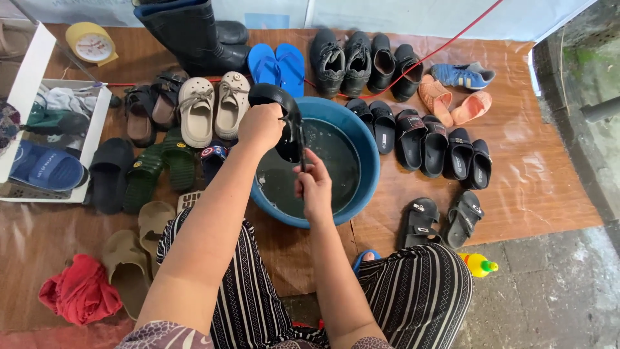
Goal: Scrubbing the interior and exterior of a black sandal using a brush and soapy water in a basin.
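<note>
1. Left hand (260, 126) grips a black shoe (282, 119), held tilted over the blue basin (365, 139).
2. Right hand (314, 187) is closed on a thin dark tool (301, 147), likely a brush, touching the shoe; its head is hidden.
3. Basin holds dark water and sits on the brown mat (529, 174).
4. Beige clogs (213, 106) and blue flip-flops (278, 64) lie just beyond the basin; black slides (445, 148) lie to the right.
5. Red cloth (81, 291) is near the left; a yellow bottle (479, 264) is by the right knee.
</note>
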